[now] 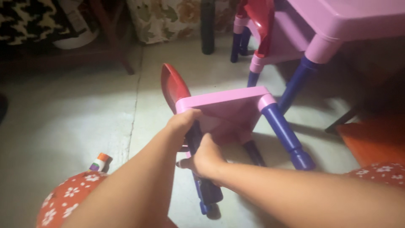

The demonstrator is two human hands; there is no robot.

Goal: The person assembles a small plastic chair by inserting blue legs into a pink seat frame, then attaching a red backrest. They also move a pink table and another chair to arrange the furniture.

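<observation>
**Little plastic chair on its side, both hands on one leg**

So I've got this small kids' chair (223,112) tipped over on the floor (76,122) right in front of me. Pink seat, red backrest (173,86) pointing away to the left, blue legs sticking out toward me and to the right. My left hand (183,122) is curled shut around the top of the near blue leg (198,147), right where it meets the corner of the pink seat. My right hand (204,158) is wrapped closed on the same leg just below, so the two hands are nearly touching. Another blue leg (287,135) juts out to the right, free of either hand.

The floor is pale, smooth concrete-looking stuff with a seam running through it, lit in a bright patch and dark around the edges. Just behind the chair stands a matching pink bench (346,19) with blue legs. An orange mat (375,139) lies at the right. My knees in red flowered fabric (67,198) show at the bottom corners, with a small coloured stick-like thing (100,162) beside the left one.
</observation>
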